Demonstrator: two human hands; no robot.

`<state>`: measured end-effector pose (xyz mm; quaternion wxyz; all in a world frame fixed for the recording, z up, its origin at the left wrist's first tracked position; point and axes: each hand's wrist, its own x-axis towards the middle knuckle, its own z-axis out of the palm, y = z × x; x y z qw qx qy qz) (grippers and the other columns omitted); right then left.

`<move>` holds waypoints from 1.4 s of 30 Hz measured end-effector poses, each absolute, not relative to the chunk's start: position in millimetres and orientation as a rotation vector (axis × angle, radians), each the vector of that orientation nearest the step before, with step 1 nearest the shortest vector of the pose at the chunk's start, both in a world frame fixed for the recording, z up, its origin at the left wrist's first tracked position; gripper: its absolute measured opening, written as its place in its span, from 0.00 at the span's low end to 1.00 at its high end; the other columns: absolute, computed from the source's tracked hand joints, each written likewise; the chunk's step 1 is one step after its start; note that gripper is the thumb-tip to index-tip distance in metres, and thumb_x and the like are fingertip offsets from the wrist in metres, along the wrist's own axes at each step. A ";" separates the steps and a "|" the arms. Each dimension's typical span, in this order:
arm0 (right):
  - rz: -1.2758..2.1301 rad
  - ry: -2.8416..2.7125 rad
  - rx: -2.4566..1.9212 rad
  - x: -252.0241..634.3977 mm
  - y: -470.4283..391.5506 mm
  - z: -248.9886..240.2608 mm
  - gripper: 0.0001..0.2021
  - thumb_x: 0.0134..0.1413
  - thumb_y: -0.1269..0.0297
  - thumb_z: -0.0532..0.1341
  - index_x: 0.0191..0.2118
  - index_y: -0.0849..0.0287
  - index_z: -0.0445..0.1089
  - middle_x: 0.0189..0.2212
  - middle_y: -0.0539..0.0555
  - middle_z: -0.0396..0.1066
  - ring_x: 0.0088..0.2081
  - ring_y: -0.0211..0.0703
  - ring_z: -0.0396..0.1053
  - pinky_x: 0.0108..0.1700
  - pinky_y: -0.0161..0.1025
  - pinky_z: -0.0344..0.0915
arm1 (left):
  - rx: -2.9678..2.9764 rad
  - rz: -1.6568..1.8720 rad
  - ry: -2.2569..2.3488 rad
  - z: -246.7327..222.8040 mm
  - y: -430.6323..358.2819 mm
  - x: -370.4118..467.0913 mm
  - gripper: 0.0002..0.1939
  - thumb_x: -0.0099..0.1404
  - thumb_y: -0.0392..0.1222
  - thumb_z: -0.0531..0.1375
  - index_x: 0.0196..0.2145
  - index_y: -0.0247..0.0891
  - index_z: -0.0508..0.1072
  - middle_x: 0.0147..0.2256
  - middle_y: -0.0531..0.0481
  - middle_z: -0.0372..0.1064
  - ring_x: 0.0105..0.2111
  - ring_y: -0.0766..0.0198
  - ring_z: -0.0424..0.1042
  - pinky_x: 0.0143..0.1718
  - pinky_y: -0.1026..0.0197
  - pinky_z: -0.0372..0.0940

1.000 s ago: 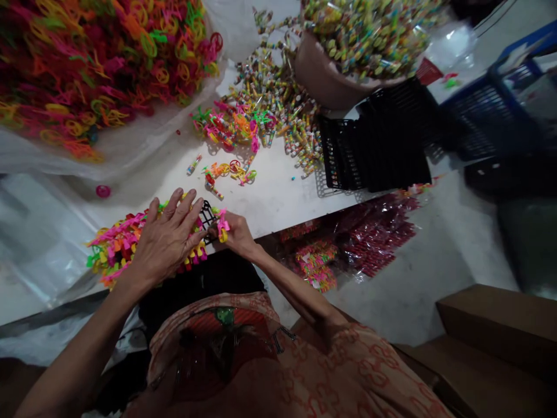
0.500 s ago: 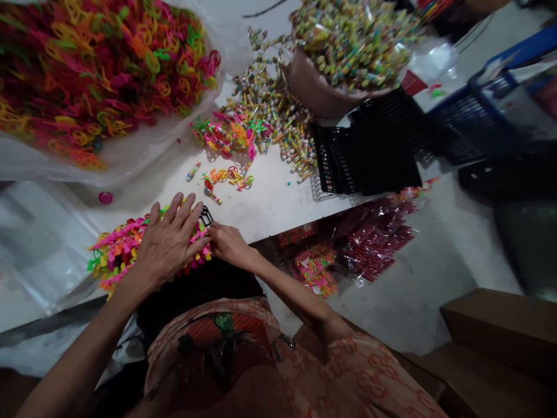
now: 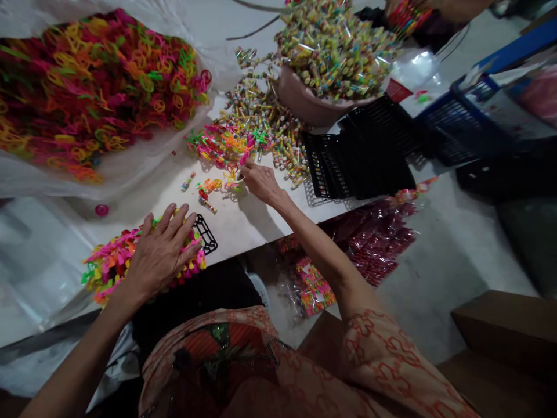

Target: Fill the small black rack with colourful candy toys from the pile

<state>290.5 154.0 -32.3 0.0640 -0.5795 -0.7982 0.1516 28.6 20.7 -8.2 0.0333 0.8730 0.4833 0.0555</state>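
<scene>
Fingers [image 3: 185,227] of the left hand [image 3: 154,258] lie spread and nearly straight, palm down, over rows of coloured plastic pieces [image 3: 101,266], resting on them rather than gripping, as far as shows. The rows run left from the bare end of the black grid [image 3: 206,235]. Beyond the grid and to its right, the right hand [image 3: 261,183] bends its fingertips together among loose pieces [image 3: 213,185]; whether they have hold of one cannot be told.

If the left palm shifted or lifted, the packed pieces could slide out of line, since they seem to crowd one another. The grid lies close to the table [image 3: 256,229] edge, so a push toward the person might tip it off. A sleeve or wrist could scatter the loose pieces.

Counted around the grid: one pink ring [image 3: 101,209] to its left; beyond it, one lone tube [image 3: 188,182] and one tube with a red piece [image 3: 208,204]; farther right, one heaped bowl [image 3: 300,104] and one blue basket [image 3: 456,125]. The stacked black trays [image 3: 369,159] and massed pieces defy counting.
</scene>
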 end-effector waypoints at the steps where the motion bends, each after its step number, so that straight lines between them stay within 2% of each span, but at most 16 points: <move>1: 0.514 -2.322 -1.712 292.4 145.6 -33.8 0.13 0.56 0.76 0.52 0.41 0.62 0.73 0.46 0.61 0.71 0.39 0.44 0.68 0.37 0.38 0.57 | 2.686 0.166 1.485 -7.9 20.8 28.6 0.30 0.72 0.53 0.46 0.68 0.42 0.51 0.66 0.39 0.53 0.68 0.47 0.48 0.64 0.38 0.44; 6: 1.092 -1.793 -1.424 277.8 103.1 -53.3 0.04 0.45 0.73 0.61 0.30 0.61 0.71 0.30 0.50 0.69 0.31 0.37 0.64 0.35 0.34 0.59 | 2.694 0.129 1.483 -3.9 20.4 30.4 0.31 0.72 0.52 0.46 0.69 0.42 0.47 0.66 0.38 0.52 0.68 0.46 0.47 0.64 0.37 0.44; 10: 1.514 -1.208 -1.346 246.0 80.9 -71.3 0.09 0.39 0.65 0.66 0.29 0.59 0.68 0.23 0.45 0.64 0.25 0.33 0.61 0.29 0.32 0.59 | 2.686 0.114 1.490 -1.4 20.0 31.7 0.32 0.72 0.52 0.47 0.69 0.43 0.45 0.67 0.38 0.52 0.68 0.46 0.47 0.64 0.38 0.44; 13: 1.480 -1.015 -1.348 226.6 74.0 -76.8 0.09 0.38 0.63 0.67 0.28 0.59 0.69 0.24 0.45 0.64 0.26 0.33 0.61 0.29 0.32 0.59 | 2.679 0.098 1.495 -0.4 20.3 31.8 0.32 0.72 0.52 0.47 0.69 0.43 0.43 0.67 0.39 0.50 0.68 0.47 0.46 0.65 0.38 0.43; 18: 1.361 -1.074 -1.365 214.5 74.4 -79.8 0.07 0.38 0.66 0.67 0.25 0.59 0.68 0.27 0.46 0.64 0.30 0.34 0.63 0.33 0.33 0.61 | 2.687 0.087 1.492 -1.4 20.6 31.2 0.33 0.72 0.53 0.45 0.69 0.44 0.41 0.67 0.39 0.50 0.68 0.48 0.45 0.65 0.38 0.41; 23: 1.360 -1.027 -1.333 217.3 73.5 -78.9 0.08 0.41 0.64 0.67 0.27 0.60 0.68 0.27 0.45 0.64 0.26 0.32 0.61 0.29 0.32 0.61 | 2.642 0.145 1.506 0.0 19.4 31.9 0.30 0.72 0.53 0.46 0.67 0.43 0.51 0.66 0.38 0.54 0.68 0.48 0.49 0.65 0.38 0.42; 27: 1.073 -1.222 -1.257 210.4 58.4 -57.7 0.03 0.46 0.68 0.66 0.28 0.59 0.72 0.30 0.48 0.67 0.27 0.31 0.62 0.31 0.33 0.62 | 2.492 0.428 1.650 19.4 26.0 39.2 0.26 0.70 0.54 0.49 0.62 0.43 0.61 0.61 0.40 0.64 0.62 0.49 0.60 0.63 0.40 0.46; 30: 0.952 -1.312 -1.167 207.0 50.2 -36.8 0.01 0.49 0.68 0.65 0.30 0.59 0.73 0.33 0.51 0.68 0.32 0.34 0.64 0.34 0.34 0.64 | 2.315 0.654 1.622 36.4 40.7 44.5 0.20 0.68 0.54 0.54 0.51 0.42 0.71 0.47 0.45 0.75 0.49 0.55 0.72 0.56 0.47 0.60; 32: 1.070 -1.352 -1.090 212.0 53.4 -28.6 0.02 0.49 0.67 0.66 0.31 0.58 0.74 0.34 0.50 0.68 0.34 0.35 0.65 0.34 0.34 0.65 | 2.180 0.711 1.490 43.0 52.6 44.4 0.17 0.68 0.53 0.54 0.45 0.41 0.74 0.40 0.49 0.77 0.39 0.60 0.74 0.47 0.55 0.66; 35: 1.423 -1.439 -0.876 228.2 68.0 -27.5 0.08 0.44 0.64 0.70 0.33 0.58 0.75 0.32 0.49 0.67 0.34 0.35 0.65 0.35 0.34 0.64 | 2.045 0.657 1.277 46.0 67.2 40.1 0.16 0.66 0.53 0.55 0.40 0.40 0.75 0.36 0.51 0.76 0.35 0.63 0.73 0.40 0.60 0.68; 39: 1.677 -1.452 -0.731 240.8 80.6 -34.3 0.10 0.43 0.61 0.70 0.32 0.60 0.74 0.30 0.48 0.66 0.33 0.34 0.63 0.36 0.36 0.64 | 2.025 0.584 1.135 43.6 74.9 36.3 0.18 0.67 0.54 0.54 0.39 0.39 0.76 0.36 0.49 0.75 0.36 0.63 0.73 0.41 0.60 0.68; 42: 1.691 -1.498 -0.791 232.9 78.6 -41.9 0.09 0.44 0.62 0.68 0.29 0.61 0.70 0.26 0.46 0.64 0.30 0.33 0.62 0.33 0.34 0.62 | 2.085 0.590 1.208 39.4 73.2 35.4 0.20 0.68 0.55 0.53 0.48 0.40 0.73 0.43 0.47 0.74 0.41 0.61 0.73 0.45 0.57 0.68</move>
